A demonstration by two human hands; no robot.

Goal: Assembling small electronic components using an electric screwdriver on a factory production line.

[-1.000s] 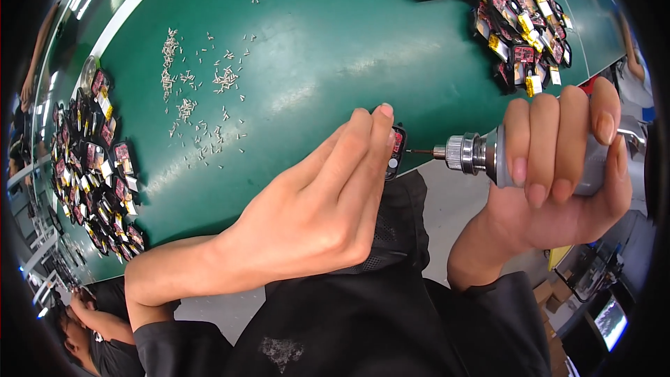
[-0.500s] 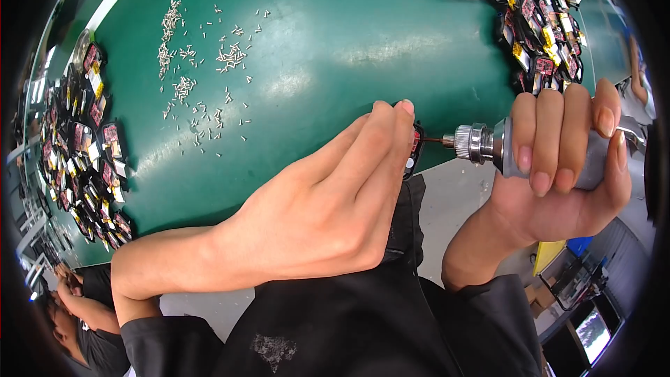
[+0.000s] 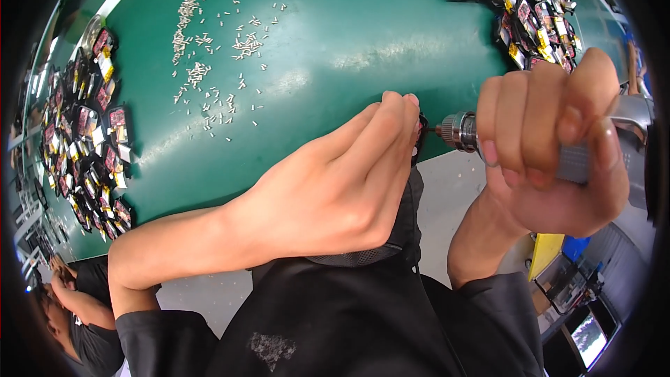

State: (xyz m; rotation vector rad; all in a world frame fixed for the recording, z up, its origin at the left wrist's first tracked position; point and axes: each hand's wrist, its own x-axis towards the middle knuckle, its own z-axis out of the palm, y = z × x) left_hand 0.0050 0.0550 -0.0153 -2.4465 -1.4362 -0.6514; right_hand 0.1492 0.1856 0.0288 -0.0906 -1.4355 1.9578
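Observation:
My left hand (image 3: 342,174) is closed on a small black device with a red circuit board (image 3: 419,132), held upright at the front edge of the green table. Most of that device is hidden behind my fingers. From the right, my right hand (image 3: 551,126) grips a grey electric screwdriver (image 3: 460,131) lying level. Its thin bit points left and meets the board side of the device; the exact contact point is too small to make out.
Many small silvery screws (image 3: 246,45) lie scattered on the green table (image 3: 335,21). Piles of similar open black devices sit at the left (image 3: 87,122) and far right (image 3: 537,14). Another person (image 3: 84,300) is at lower left, and a screen (image 3: 590,335) stands at lower right.
The screwdriver has come closer to the device, so less of its bit shows. My right hand has shifted left. The view has also moved slightly.

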